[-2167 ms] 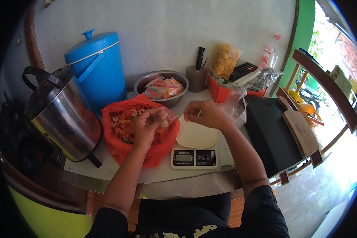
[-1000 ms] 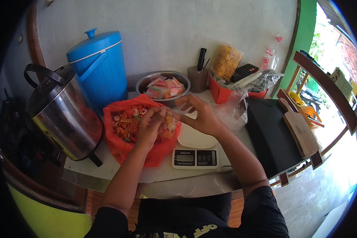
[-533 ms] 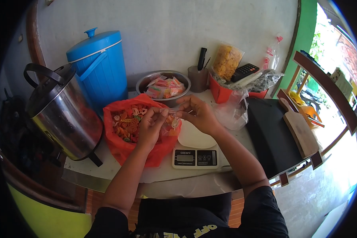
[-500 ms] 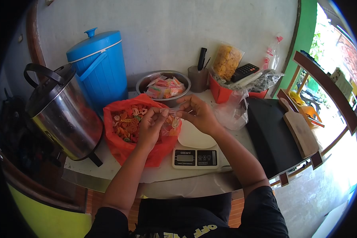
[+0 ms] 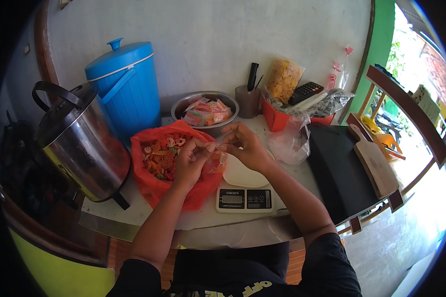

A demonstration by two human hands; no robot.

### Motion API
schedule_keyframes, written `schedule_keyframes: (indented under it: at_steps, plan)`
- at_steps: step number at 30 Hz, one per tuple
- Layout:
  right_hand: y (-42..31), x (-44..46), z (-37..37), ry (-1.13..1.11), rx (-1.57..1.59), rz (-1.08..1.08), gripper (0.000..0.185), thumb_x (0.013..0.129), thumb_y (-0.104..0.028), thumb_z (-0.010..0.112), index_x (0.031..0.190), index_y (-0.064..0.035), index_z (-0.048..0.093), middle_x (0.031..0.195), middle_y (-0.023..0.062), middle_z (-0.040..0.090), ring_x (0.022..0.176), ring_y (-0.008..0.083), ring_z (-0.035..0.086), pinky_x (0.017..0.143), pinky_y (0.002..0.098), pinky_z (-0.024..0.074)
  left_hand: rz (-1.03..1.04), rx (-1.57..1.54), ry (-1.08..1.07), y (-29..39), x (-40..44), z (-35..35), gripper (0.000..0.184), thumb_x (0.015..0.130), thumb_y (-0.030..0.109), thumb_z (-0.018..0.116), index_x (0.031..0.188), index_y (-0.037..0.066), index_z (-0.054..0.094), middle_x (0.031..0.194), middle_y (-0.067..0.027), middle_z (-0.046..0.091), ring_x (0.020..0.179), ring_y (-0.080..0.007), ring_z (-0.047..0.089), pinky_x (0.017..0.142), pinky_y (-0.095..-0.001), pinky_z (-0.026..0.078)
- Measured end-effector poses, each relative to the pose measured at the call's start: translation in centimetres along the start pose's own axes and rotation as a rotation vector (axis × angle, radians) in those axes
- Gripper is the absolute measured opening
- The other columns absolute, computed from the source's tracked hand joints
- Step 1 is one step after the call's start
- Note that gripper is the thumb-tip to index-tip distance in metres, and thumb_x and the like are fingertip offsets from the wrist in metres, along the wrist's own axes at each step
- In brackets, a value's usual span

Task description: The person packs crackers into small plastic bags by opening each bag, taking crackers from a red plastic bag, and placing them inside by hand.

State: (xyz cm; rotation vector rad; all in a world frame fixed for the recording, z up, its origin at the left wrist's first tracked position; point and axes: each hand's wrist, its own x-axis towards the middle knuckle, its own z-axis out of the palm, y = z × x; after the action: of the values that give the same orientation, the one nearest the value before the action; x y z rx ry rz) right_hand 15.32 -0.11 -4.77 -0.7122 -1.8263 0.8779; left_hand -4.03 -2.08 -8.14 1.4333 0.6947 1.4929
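Note:
My left hand (image 5: 192,161) and my right hand (image 5: 245,147) pinch the top edge of a small clear plastic bag (image 5: 217,161). Orange and pale pieces show through its side. The bag hangs over the right rim of a red plastic bag (image 5: 146,186), which is full of colourful snack pieces (image 5: 164,156) in orange, red, green and white. Just right of the small bag is a kitchen scale (image 5: 245,199) with a white pan (image 5: 248,174), partly behind my right forearm. A metal bowl (image 5: 176,101) behind my hands holds several filled packets (image 5: 207,113).
At left stand a steel pot (image 5: 84,148) and a blue lidded container (image 5: 129,94). Behind on the right, a red box (image 5: 273,116) carries a calculator (image 5: 306,92) and a bag of chips (image 5: 284,78). A wooden cutting board (image 5: 375,163) lies on a black surface (image 5: 334,168).
Both hands have shifted slightly down, still pinching the small bag. My left fingers have moved a little to the right. The whole view has shifted very slightly.

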Motion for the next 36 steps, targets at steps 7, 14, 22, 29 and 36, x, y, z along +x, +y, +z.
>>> schedule_keyframes:
  at_steps: [7, 14, 22, 29, 36]
  plan:
    - [-0.5, -0.3, 0.5, -0.008, -0.079, 0.013, 0.021, 0.086, -0.005, 0.069, 0.104, -0.0009, 0.059, 0.087, 0.0065, 0.065, 0.079, 0.0145, 0.064, 0.073, 0.0297, 0.0506, -0.023, 0.076, 0.026, 0.3, -0.1, 0.1, 0.015, 0.093, 0.013, 0.065, 0.086, 0.005, 0.056, 0.087, -0.0014, 0.065, 0.083, -0.0058, 0.060, 0.073, -0.0224, 0.047]
    - [-1.1, -0.8, 1.4, 0.056, -0.347, -0.237, 0.012, 0.083, -0.005, 0.067, 0.093, -0.0008, 0.063, 0.078, 0.0141, 0.059, 0.079, 0.0327, 0.060, 0.071, 0.0400, 0.0482, 0.222, 0.493, -0.035, -0.2, -0.3, -0.6, 0.015, 0.095, 0.017, 0.063, 0.092, 0.005, 0.056, 0.082, 0.0009, 0.061, 0.071, -0.0034, 0.055, 0.063, -0.0198, 0.043]
    - [-1.9, -0.9, 1.0, 0.006, -0.336, -0.149, 0.011, 0.084, -0.008, 0.068, 0.093, -0.0019, 0.064, 0.080, 0.0131, 0.059, 0.080, 0.0308, 0.062, 0.071, 0.0391, 0.0494, 0.220, 0.436, 0.043, 0.1, -0.2, 0.1, 0.018, 0.097, 0.023, 0.060, 0.094, 0.005, 0.056, 0.085, 0.0002, 0.062, 0.070, -0.0034, 0.055, 0.055, -0.0202, 0.043]
    - [-0.7, -0.9, 1.1, 0.014, -0.332, -0.189, 0.012, 0.086, -0.012, 0.071, 0.096, -0.0059, 0.068, 0.085, 0.0082, 0.063, 0.074, 0.0208, 0.062, 0.066, 0.0327, 0.0473, 0.197, 0.438, 0.039, 0.5, -0.6, 0.2, 0.019, 0.097, 0.023, 0.059, 0.093, 0.004, 0.057, 0.083, 0.0003, 0.063, 0.066, -0.0021, 0.053, 0.054, -0.0196, 0.041]
    - [-0.4, -0.7, 0.8, -0.048, -0.250, -0.140, 0.014, 0.086, -0.013, 0.071, 0.094, -0.0025, 0.067, 0.077, 0.0089, 0.065, 0.069, 0.0188, 0.060, 0.066, 0.0321, 0.0490, 0.285, 0.605, 0.052, 0.6, -0.1, -0.7, 0.020, 0.097, 0.019, 0.059, 0.089, 0.001, 0.059, 0.078, -0.0068, 0.064, 0.067, -0.0125, 0.062, 0.063, -0.0271, 0.049]
